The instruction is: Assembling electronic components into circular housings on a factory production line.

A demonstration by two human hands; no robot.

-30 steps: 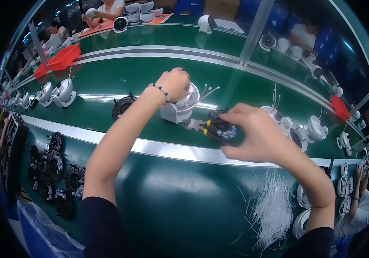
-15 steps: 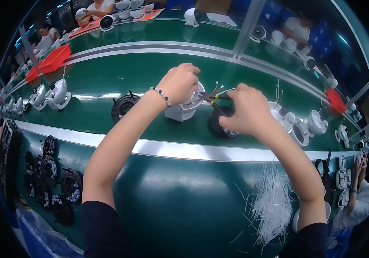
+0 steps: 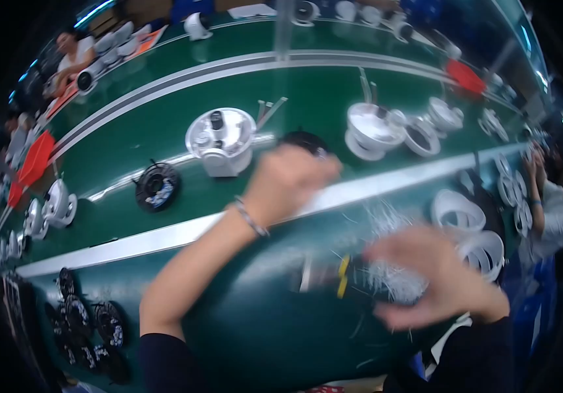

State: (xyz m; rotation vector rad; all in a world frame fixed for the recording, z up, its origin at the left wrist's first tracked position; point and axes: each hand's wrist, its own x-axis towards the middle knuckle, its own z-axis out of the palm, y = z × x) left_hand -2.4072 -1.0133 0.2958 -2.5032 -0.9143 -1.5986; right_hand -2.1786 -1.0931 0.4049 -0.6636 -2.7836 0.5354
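Note:
My left hand [image 3: 294,183] is smeared by motion over the belt's near edge, beside a round black part [image 3: 304,141]. Its fingers are too blurred to read. My right hand [image 3: 429,275], lower right, has its thumb and fingers spread apart. Cutting pliers with yellow-marked handles [image 3: 342,276], also blurred, are just left of its fingertips, over the near green worktop. A white round camera housing [image 3: 222,141] stands on the belt with its inside facing up and thin wires rising beside it. Left of it lies another black round part [image 3: 157,186].
Clipped clear strips [image 3: 393,281] are heaped by my right hand, with white rings [image 3: 481,255] beyond. Black round parts [image 3: 75,314] gather at lower left. More white housings [image 3: 373,128] stand along the belt. Red trays [image 3: 36,159] sit at its far side; co-workers are at both sides.
Both hands have left the white housing. My right hand came down toward me with the pliers and its fingers spread; my left moved right and nearer. The view has shifted right.

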